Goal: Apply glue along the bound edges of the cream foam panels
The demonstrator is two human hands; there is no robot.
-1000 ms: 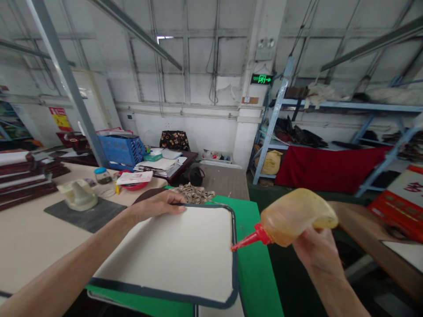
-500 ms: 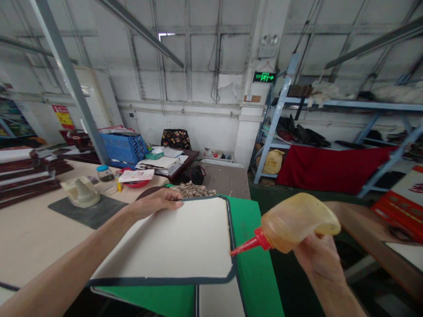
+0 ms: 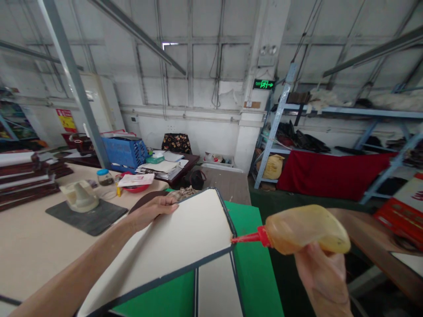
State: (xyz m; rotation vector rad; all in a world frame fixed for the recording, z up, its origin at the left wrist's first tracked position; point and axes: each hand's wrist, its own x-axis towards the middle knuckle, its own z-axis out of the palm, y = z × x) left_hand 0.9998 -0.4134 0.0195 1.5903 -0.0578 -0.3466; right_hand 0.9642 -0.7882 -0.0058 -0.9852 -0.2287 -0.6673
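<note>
Left hand (image 3: 153,213) pinching the white panel (image 3: 178,237) over the green counter (image 3: 253,273), right hand (image 3: 320,268) gripping the bottle (image 3: 306,228), red nozzle (image 3: 249,238) at the panel's corner. Squeeze too hard and it might blob.

One camera sits on the person's head. It looks forward and a little bit down from up there. The left hand (image 3: 153,212) and right hand (image 3: 322,269) are close, in the low half of the view. The beige worktop (image 3: 28,246) is near too, on the left. The white wall (image 3: 209,138) is far back, up high.
</note>
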